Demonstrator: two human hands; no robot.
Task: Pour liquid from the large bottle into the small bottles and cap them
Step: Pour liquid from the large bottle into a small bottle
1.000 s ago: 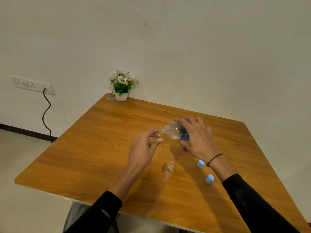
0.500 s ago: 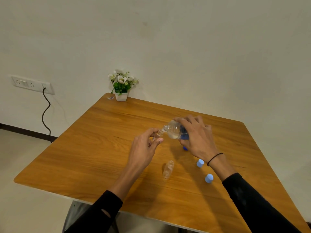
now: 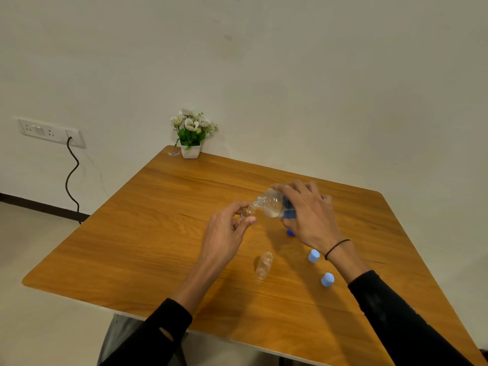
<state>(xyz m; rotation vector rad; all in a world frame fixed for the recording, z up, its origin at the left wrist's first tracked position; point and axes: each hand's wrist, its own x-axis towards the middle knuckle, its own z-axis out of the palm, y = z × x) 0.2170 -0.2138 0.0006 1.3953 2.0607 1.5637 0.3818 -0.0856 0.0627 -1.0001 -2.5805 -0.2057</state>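
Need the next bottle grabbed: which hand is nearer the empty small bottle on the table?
Left hand: just up-left of the empty bottle. Right hand is farther, up-right.

Dim, warm light (edges warped)

Large bottle (image 3: pixel 274 206): rear half hidden under right hand (image 3: pixel 309 220). Small bottle (image 3: pixel 245 213) mostly covered by left hand (image 3: pixel 224 239); fill level unreadable. Dark blue cap (image 3: pixel 290 232) only partly showed below rt palm. Both sleeves cut by bottom edge.
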